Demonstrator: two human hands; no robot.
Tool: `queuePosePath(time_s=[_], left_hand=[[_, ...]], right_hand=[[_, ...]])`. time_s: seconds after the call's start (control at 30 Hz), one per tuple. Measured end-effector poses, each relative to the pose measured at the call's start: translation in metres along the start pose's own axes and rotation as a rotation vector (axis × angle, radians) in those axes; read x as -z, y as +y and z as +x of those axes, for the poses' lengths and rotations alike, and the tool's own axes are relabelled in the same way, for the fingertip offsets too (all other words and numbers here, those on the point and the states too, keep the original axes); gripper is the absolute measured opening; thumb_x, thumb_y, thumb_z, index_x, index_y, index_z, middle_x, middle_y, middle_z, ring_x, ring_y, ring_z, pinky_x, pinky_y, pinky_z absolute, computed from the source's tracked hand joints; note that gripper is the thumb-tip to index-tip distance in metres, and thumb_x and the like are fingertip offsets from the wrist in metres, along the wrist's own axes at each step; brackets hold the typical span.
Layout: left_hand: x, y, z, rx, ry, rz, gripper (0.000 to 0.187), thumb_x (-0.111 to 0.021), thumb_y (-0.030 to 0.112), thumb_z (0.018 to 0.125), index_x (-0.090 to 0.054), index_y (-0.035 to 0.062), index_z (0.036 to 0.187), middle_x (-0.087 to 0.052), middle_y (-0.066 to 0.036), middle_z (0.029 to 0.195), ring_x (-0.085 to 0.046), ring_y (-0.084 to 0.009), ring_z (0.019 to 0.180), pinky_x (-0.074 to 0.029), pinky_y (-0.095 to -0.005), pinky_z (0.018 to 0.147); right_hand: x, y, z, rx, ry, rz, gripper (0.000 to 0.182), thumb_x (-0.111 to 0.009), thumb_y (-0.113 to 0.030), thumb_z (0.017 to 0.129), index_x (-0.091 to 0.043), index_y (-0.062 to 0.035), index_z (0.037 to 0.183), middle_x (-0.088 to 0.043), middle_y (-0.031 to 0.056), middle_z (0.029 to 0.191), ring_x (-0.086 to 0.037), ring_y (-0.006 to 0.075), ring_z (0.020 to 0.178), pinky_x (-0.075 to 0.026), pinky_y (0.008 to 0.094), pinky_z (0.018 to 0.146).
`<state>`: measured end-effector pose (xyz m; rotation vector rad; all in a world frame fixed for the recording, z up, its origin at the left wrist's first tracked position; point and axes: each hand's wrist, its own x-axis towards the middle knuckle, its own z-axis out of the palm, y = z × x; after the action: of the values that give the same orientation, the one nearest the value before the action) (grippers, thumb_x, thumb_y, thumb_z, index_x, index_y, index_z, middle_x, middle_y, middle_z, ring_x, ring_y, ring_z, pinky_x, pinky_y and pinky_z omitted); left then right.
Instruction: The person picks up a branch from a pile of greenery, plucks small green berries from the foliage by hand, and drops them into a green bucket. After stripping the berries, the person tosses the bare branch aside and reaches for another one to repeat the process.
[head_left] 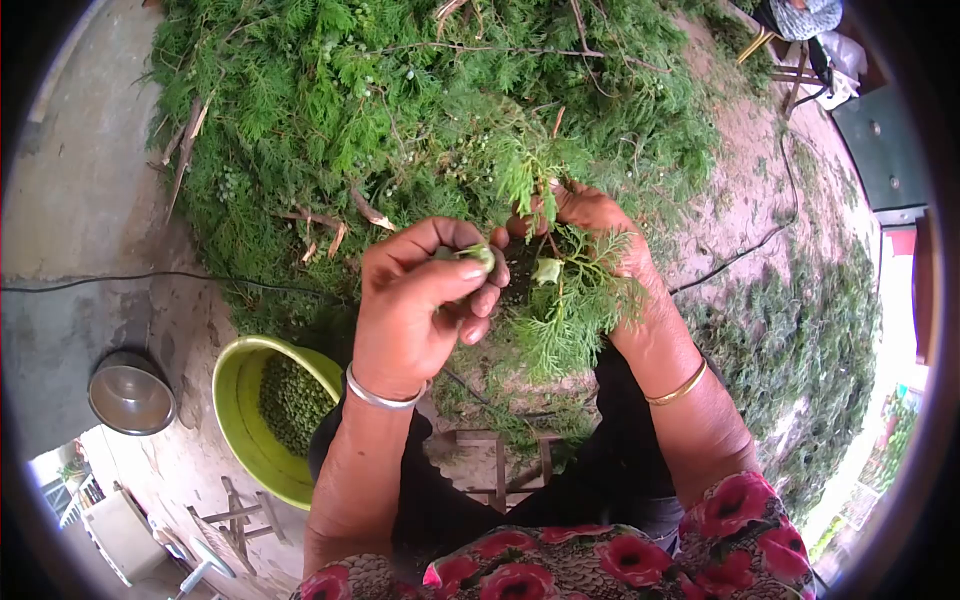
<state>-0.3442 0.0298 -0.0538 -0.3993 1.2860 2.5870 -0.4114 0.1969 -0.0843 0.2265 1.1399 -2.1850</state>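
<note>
My left hand (405,300), with a silver bangle at the wrist, is closed, pinching a small green cone (481,255) between thumb and fingers. To its right, my right hand (597,218) grips a leafy evergreen sprig (575,320) by its stem. The sprig's flat, feathery foliage hangs below the fingers. A pale green cone (547,270) is still attached to it. Beyond both hands lies a large heap of cut evergreen branches (300,130), dotted with similar cones. At lower left, a yellow-green tub (228,400) contains many small green cones (293,405).
A metal bowl (131,395) rests on the ground left of the tub. Black cable (735,260) runs across the ground. Wooden stools (240,515) stand at lower left. More cut foliage (800,370) covers the ground at right, near a dark green box (885,150).
</note>
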Motion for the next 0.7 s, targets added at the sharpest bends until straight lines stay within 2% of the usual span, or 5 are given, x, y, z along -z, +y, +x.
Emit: queuePosePath(time_s=[0.07,0.4,0.47,0.57,0.7], left_hand=[[0.002,0.0,0.0,0.022,-0.058,-0.216,0.014,-0.056,-0.002,0.077,-0.057,-0.0066,0.09,-0.061,-0.017,0.08,-0.053,-0.0128,0.057,-0.037,-0.02,0.039],[0.008,-0.016,0.005,0.042,0.098,-0.261,0.011,-0.064,0.008,0.082,-0.059,-0.0016,0.086,-0.059,-0.011,0.075,-0.053,-0.0129,0.055,-0.037,-0.021,0.04],[0.008,-0.017,0.006,0.024,0.112,-0.289,0.009,-0.063,0.007,0.082,-0.059,-0.0006,0.085,-0.06,-0.01,0.074,-0.053,-0.0133,0.055,-0.037,-0.0219,0.039],[0.015,-0.026,0.007,-0.004,0.143,-0.312,0.007,-0.063,0.007,0.081,-0.059,0.0014,0.083,-0.06,-0.007,0.074,-0.053,-0.0142,0.054,-0.037,-0.0237,0.039],[0.016,-0.032,0.008,-0.022,0.163,-0.235,0.004,-0.063,0.006,0.08,-0.06,0.0031,0.081,-0.059,-0.005,0.071,-0.054,-0.0158,0.054,-0.037,-0.0256,0.039]], right_hand=[[-0.006,-0.002,0.0,-0.001,0.059,0.044,0.019,-0.052,-0.019,0.092,-0.056,-0.0019,0.085,-0.059,0.0049,0.067,-0.059,0.0157,0.055,-0.05,0.0273,0.05],[-0.009,-0.009,0.0,-0.031,0.101,-0.347,0.028,-0.058,-0.025,0.088,-0.058,-0.0017,0.072,-0.057,0.0045,0.062,-0.051,0.0126,0.049,-0.042,0.0274,0.045],[-0.015,-0.007,-0.002,-0.127,0.151,-0.217,0.028,-0.065,-0.026,0.084,-0.06,0.0005,0.076,-0.057,0.0043,0.062,-0.053,0.0133,0.052,-0.043,0.0272,0.047],[-0.017,-0.001,-0.002,-0.002,-0.035,-0.224,0.027,-0.077,-0.014,0.072,-0.063,0.0047,0.087,-0.061,0.0059,0.069,-0.055,0.013,0.06,-0.045,0.0261,0.055],[-0.019,0.007,0.002,0.075,0.034,-0.256,0.017,-0.071,0.0,0.072,-0.063,0.0048,0.086,-0.062,0.0051,0.068,-0.054,0.012,0.058,-0.044,0.0265,0.055]])
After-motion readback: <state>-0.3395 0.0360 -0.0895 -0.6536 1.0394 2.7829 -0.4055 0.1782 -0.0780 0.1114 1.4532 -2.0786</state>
